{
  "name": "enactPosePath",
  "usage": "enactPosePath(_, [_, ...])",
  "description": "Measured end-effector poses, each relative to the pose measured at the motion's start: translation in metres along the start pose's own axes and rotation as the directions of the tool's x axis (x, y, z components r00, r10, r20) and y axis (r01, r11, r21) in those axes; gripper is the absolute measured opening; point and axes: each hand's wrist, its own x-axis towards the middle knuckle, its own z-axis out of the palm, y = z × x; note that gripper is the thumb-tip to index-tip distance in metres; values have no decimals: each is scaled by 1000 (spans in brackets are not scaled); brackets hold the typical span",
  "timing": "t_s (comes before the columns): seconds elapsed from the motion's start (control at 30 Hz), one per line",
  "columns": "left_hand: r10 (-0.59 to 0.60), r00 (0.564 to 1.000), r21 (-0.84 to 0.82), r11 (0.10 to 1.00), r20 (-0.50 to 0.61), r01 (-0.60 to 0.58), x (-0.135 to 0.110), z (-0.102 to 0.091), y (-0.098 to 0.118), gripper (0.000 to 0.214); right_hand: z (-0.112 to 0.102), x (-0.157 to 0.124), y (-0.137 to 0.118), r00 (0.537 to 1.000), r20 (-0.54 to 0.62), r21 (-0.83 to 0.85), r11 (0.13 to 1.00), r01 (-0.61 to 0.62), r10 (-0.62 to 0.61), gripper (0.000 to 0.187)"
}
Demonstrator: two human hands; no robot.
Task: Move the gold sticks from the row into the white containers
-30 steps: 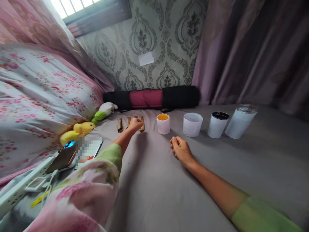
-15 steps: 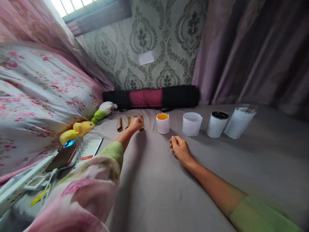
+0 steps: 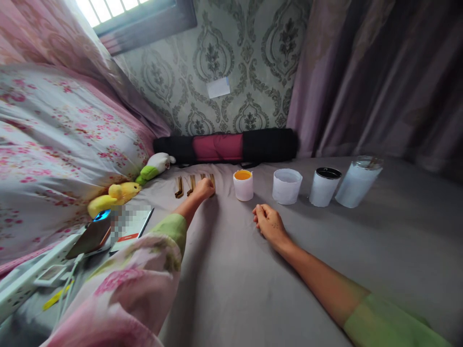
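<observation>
On the grey sheet several small bundles of thin, gold-brown bent sticks [image 3: 179,188] lie in a row. My left hand [image 3: 204,189] is closed over the right-hand bundles and partly covers them. Its fingertips are hidden, so I cannot make out what is in them. My right hand [image 3: 269,221] rests on the sheet with its fingers curled in, and nothing shows in it. Beyond it stands a short white-wrapped cup with an orange inside [image 3: 243,188]. Farther right are a wide white-wrapped cup [image 3: 287,188] and a taller white-wrapped cup with a dark inside [image 3: 324,189].
A white-wrapped glass jar [image 3: 356,185] leans at the far right of the row. A black and maroon roll [image 3: 220,147] lies along the wall. At left are plush toys [image 3: 121,192], a phone [image 3: 90,236], a tablet-like device [image 3: 132,226] and a power strip [image 3: 21,284].
My left hand has shifted very slightly and stays at the right-hand bundles. My right hand and the cups keep their places; the view has moved a touch.
</observation>
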Motion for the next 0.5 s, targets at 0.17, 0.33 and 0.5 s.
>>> enactPosePath(0.17, [6,1000,4,1000,11,-6,0,3,-1,19,0,-1,-1,1000,3,13,1000,-6,6,37])
enactPosePath(0.33, [6,1000,5,1000,27,-7,-2,5,-2,22,-1,-1,-1,1000,2,19,1000,-9,9,37])
enactPosePath(0.5, [-6,998,1,1000,68,6,-4,7,-2,23,-1,-1,0,1000,6,21,1000,-10,10,38])
